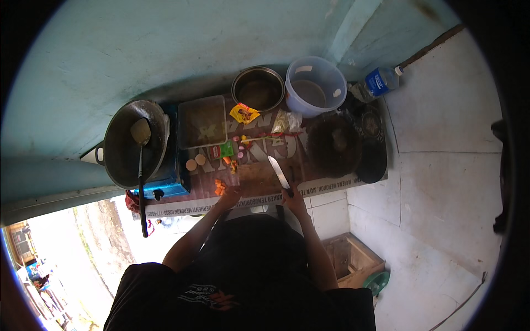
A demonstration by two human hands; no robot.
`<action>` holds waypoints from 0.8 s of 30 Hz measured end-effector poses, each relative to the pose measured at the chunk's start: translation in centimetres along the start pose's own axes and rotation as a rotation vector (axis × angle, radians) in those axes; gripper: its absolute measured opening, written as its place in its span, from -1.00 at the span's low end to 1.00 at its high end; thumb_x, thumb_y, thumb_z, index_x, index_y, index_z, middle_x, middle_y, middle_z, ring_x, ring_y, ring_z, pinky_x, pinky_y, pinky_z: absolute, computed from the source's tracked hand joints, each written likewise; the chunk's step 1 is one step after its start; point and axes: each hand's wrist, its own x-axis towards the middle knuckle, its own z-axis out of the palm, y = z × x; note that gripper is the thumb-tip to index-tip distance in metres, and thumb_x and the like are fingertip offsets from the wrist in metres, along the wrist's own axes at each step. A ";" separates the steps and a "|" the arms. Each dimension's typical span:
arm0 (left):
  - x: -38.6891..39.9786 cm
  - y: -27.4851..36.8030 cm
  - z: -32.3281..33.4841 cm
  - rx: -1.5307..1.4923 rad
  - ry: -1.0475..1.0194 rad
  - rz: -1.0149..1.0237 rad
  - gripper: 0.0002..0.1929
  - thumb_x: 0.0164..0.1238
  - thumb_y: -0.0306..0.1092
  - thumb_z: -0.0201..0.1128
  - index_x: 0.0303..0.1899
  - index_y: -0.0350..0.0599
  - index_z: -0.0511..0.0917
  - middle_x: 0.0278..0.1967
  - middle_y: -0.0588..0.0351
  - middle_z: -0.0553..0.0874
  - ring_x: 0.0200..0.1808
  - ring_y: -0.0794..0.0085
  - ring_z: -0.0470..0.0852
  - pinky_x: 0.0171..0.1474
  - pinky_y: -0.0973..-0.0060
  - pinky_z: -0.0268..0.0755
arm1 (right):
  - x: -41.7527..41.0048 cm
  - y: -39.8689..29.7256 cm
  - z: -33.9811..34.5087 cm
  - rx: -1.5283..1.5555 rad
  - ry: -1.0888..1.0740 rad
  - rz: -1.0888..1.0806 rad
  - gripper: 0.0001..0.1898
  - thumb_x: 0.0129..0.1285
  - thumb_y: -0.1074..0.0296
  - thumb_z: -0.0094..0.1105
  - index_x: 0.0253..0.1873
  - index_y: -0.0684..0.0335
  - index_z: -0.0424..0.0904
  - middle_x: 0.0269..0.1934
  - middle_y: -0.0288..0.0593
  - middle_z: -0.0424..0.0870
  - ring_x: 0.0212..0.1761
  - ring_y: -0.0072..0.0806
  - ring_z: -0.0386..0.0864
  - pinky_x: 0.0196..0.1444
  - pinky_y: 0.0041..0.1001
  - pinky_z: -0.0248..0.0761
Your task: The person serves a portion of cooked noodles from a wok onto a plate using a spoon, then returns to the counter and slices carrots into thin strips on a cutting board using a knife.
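Note:
My right hand (294, 201) grips the dark handle of a kitchen knife (278, 170), its blade pointing up and away over a wooden cutting board (260, 178). My left hand (228, 199) is at the board's left end, right beside a small heap of cut orange pieces (220, 188), which look like carrot. Its fingertips are too small and dim to tell whether they hold anything. Beyond the board lie a carrot piece (226, 160), several shallots (241, 148), a lemongrass stalk (261, 139) and red chillies (285, 134).
At left a wok (118, 153) with a spatula (141, 136) sits on a blue stove (165, 186). Eggs (191, 165), a green sachet (221, 149), a clear container (203, 122), a yellow packet (244, 113), a pot (257, 71), a bucket (316, 108), a bottle (377, 84) and a stone mortar (321, 159) crowd the table.

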 end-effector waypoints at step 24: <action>-4.3 -4.7 0.8 -0.028 0.212 0.078 -0.75 0.32 -0.36 0.18 -0.04 -0.24 0.51 -0.18 -0.01 0.66 -0.16 0.29 0.66 -0.12 0.39 0.54 | 2.8 0.4 -4.1 -0.563 0.172 -0.280 -0.62 0.37 0.00 -0.08 -0.12 0.26 0.48 -0.39 0.09 0.63 -0.35 0.05 0.60 -0.35 -0.10 0.45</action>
